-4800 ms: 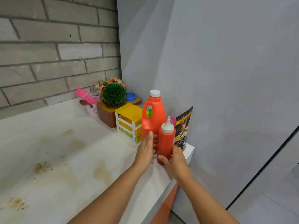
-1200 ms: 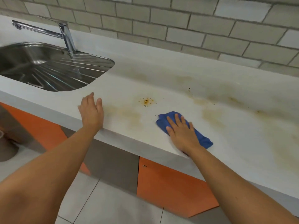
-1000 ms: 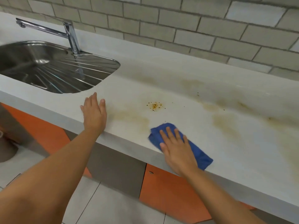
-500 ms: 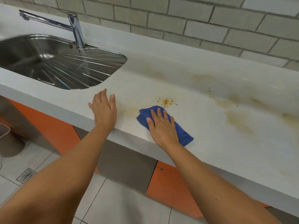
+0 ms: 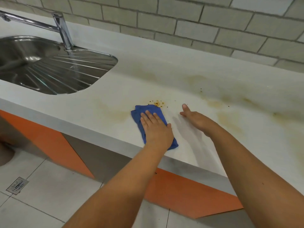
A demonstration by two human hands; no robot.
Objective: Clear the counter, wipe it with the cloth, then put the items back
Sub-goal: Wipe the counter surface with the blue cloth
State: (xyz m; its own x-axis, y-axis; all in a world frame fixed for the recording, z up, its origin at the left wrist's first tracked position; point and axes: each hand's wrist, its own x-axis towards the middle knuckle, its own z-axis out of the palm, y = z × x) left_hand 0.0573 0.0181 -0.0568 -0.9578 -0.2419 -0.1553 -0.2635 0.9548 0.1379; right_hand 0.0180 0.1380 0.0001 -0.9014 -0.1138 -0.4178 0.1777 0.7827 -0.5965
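Head: left hand (image 5: 156,130) presses cloth (image 5: 150,108) near sink (image 5: 65,74).

A wall (image 5: 197,28) of pale grey bricks with dark joints runs behind a long white counter (image 5: 164,71) mottled with yellow-brown stains (image 5: 230,122). Set into it at the left is a stainless steel sink (image 5: 21,51) with a ribbed drainboard (image 5: 69,74), and a chrome tap (image 5: 60,27) stands at its back edge, spout reaching left. Below are orange cabinet fronts (image 5: 189,195) with a grey panel (image 5: 102,158) between them, above a floor (image 5: 49,186) of light grey tiles with a small metal drain grate (image 5: 17,185).
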